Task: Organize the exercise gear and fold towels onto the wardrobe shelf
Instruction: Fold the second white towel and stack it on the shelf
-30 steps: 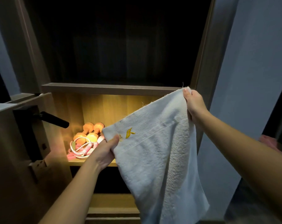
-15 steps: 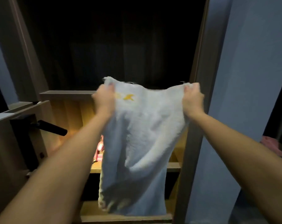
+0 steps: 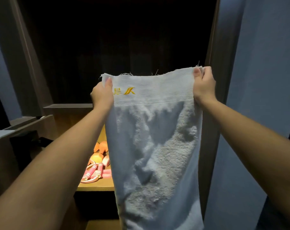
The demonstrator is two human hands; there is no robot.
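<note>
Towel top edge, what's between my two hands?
In the head view, only the towel itself: its woven band spans from the left hand to the right hand, with a yellow embroidered logo beside the left.

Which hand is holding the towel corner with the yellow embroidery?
The left hand: the yellow embroidery on the towel sits right beside its thumb. The right hand pinches the opposite top corner, which is plain.
</note>
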